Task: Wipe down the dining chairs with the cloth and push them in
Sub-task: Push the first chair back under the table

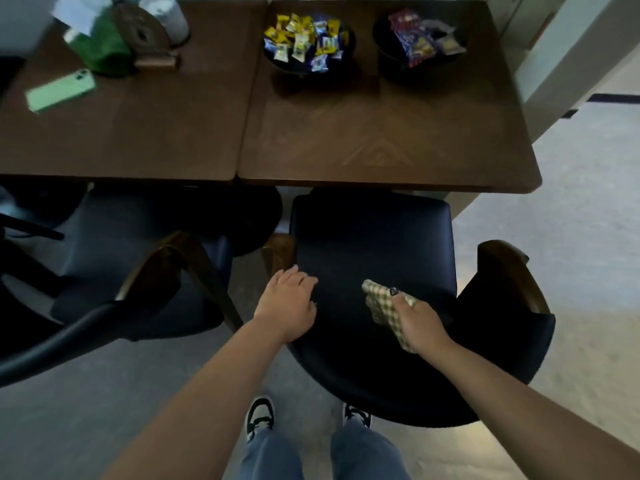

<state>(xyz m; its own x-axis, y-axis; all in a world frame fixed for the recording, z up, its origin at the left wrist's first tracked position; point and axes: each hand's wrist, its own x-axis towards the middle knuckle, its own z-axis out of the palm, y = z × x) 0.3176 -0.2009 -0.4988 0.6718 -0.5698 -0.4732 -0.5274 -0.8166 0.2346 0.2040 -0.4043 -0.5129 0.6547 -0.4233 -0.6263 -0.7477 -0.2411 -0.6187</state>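
Note:
A dark navy dining chair (374, 237) with wooden arms stands in front of me, its seat front just under the table edge. My right hand (419, 320) grips a beige checked cloth (382, 306) and holds it against the back part of the seat. My left hand (289, 303) rests on the chair's left side by the wooden arm (278, 252), fingers curled over the edge. A second navy chair (138, 251) stands to the left, pulled out from the table.
Two dark wooden tables (381, 147) stand side by side. On them are two black bowls of wrapped sweets (308, 39), a green phone (60, 90), a green packet and a white cup. Pale floor (571, 209) lies to the right. My shoes (259, 415) are below.

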